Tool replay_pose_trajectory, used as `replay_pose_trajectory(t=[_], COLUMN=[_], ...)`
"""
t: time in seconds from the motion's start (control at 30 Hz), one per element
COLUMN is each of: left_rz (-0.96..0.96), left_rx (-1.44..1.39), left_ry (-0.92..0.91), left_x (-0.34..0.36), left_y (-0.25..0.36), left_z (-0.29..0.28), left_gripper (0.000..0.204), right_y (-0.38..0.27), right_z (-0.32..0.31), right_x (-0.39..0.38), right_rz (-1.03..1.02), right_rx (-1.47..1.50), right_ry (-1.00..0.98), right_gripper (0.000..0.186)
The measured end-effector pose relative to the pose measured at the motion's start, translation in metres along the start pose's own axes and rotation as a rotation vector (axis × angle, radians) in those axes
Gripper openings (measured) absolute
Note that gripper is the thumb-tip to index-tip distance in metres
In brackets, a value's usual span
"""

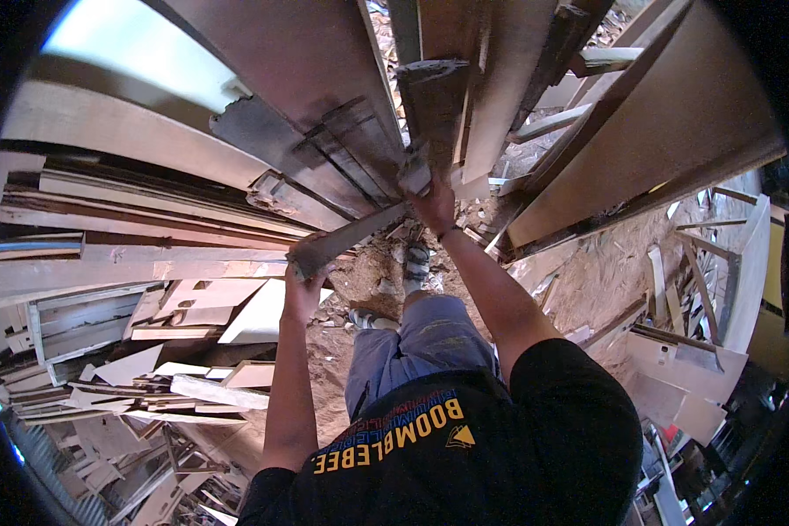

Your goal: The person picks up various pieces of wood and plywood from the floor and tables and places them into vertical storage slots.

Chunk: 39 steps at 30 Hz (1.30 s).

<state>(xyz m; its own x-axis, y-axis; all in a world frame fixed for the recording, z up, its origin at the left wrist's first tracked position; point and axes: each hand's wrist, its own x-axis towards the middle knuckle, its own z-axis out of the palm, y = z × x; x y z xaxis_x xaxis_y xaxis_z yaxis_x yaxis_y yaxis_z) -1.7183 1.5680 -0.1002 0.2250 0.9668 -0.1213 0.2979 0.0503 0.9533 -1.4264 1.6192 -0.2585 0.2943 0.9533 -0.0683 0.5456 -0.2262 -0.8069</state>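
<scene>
Both arms reached forward from the torso (473,438). The left forearm (289,386) ran almost straight ahead, its wrist nearly in line with it, and the left hand (303,296) was curled in a grip, its fingers partly hidden. The right forearm (504,285) slanted inward from a bent elbow, putting the right hand (433,207) farther forward than the left, near the body's midline. It too was closed in a grip, with a dark band round the right wrist (448,232). The hands stood well apart. Below, the right foot (417,267) was ahead of the left foot (373,321).
</scene>
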Motion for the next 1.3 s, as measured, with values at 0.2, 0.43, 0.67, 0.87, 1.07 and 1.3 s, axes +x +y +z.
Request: replay_pose_trajectory(t=[0.2, 0.43, 0.67, 0.87, 1.07, 1.3], left_rz=[-0.082, -0.186, -0.34, -0.345, -0.349, -0.254], left_rx=[0.047, 0.181, 0.053, 0.112, -0.002, 0.098], left_ry=[-0.099, -0.243, -0.318, -0.333, -0.342, -0.343], left_x=[-0.018, -0.034, -0.046, -0.045, -0.04, -0.037], left_y=[-0.01, -0.015, -0.032, -0.03, -0.027, -0.024], left_z=[0.002, 0.014, 0.023, 0.027, 0.025, 0.029], left_gripper=[0.057, 0.069, 0.076, 0.079, 0.077, 0.074], right_y=[0.053, 0.035, 0.012, 0.034, 0.05, 0.039], right_z=[0.055, 0.063, 0.066, 0.082, 0.095, 0.085], right_x=[0.058, 0.078, 0.086, 0.091, 0.096, 0.09], right_rz=[0.044, 0.306, 0.376, 0.265, 0.317, 0.22], right_rx=[-0.227, -0.326, -0.451, -0.473, -0.484, -0.538], right_ry=[0.28, 0.07, -0.003, 0.001, -0.03, 0.108], right_gripper=[0.068, 0.073, 0.084, 0.085, 0.085, 0.081])
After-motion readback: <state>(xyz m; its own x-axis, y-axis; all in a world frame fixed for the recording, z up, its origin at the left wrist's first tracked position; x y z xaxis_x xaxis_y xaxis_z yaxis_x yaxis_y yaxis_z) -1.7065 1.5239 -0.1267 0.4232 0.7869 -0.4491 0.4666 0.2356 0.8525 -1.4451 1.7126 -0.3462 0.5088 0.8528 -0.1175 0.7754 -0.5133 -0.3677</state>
